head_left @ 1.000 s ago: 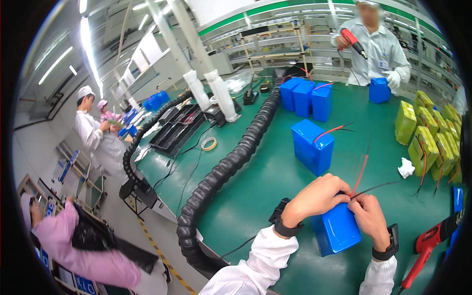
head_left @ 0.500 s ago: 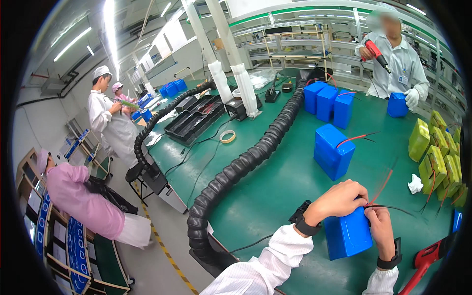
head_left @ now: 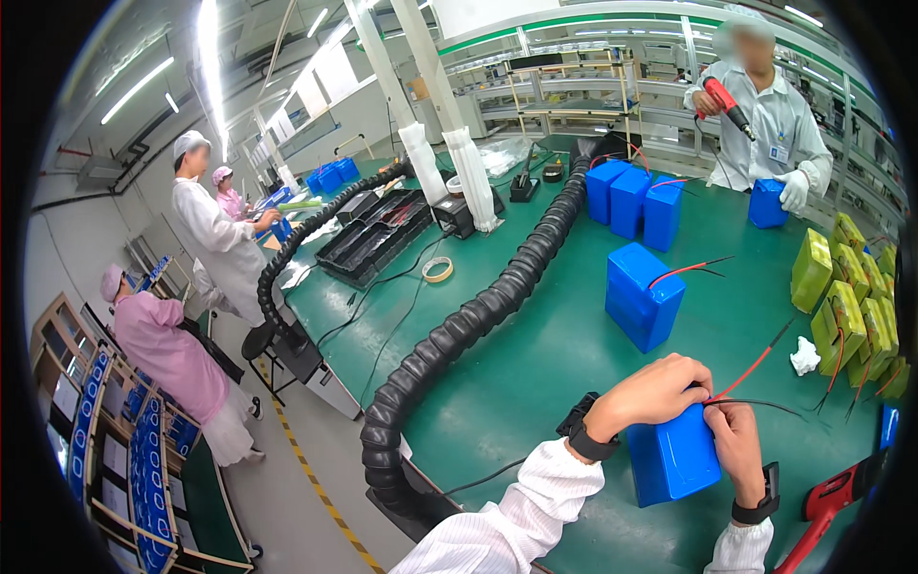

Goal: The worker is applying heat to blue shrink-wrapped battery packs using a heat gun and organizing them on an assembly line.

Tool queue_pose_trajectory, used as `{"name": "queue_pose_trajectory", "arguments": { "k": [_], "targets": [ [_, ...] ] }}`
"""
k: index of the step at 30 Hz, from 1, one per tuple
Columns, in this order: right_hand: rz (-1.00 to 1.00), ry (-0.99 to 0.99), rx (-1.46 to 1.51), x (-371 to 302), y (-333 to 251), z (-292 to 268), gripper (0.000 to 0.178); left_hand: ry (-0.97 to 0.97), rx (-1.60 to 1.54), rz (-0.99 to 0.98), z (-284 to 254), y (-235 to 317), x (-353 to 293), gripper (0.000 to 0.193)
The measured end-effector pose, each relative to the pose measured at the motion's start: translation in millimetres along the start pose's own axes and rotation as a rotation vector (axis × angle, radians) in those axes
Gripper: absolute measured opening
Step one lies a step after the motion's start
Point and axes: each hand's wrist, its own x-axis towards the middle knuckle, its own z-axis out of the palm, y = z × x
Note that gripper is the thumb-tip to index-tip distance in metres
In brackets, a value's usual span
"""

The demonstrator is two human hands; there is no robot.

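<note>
Our left hand grips the top of the blue battery pack at the lower right of the frame, on the green counter; our right hand pinches its red wire.

Left hand curled, apparently gripping; right hand pinching.

Black hose walls the left; bare green table ahead.
</note>
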Motion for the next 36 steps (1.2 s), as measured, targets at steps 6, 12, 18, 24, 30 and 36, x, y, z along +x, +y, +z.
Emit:
{"name": "queue_pose_trajectory", "arguments": {
  "k": [6,12,18,24,30,36],
  "targets": [
    [0.023,0.043,0.054,-2,-1,4,0.03,-0.002,0.012,0.026,1,-2,-1,0.018],
    [0.031,0.054,0.076,-2,0,7,0.028,-0.022,0.017,-0.001,1,-3,-4,0.019],
    [0.019,0.054,0.077,-4,-4,0,0.027,-0.016,0.023,0.057,2,-1,1,0.019],
    [0.049,-0.01,0.05,-4,-11,11,0.023,-0.055,-0.015,0.094,-9,-8,-7,0.022],
    [0.006,0.001,0.078,-8,-19,5,0.023,-0.129,0.001,0.002,-16,9,-5,0.021],
    [0.041,-0.003,-0.041,-11,-35,-6,0.025,-0.111,-0.005,-0.082,-16,14,-3,0.016]
  ]
}}
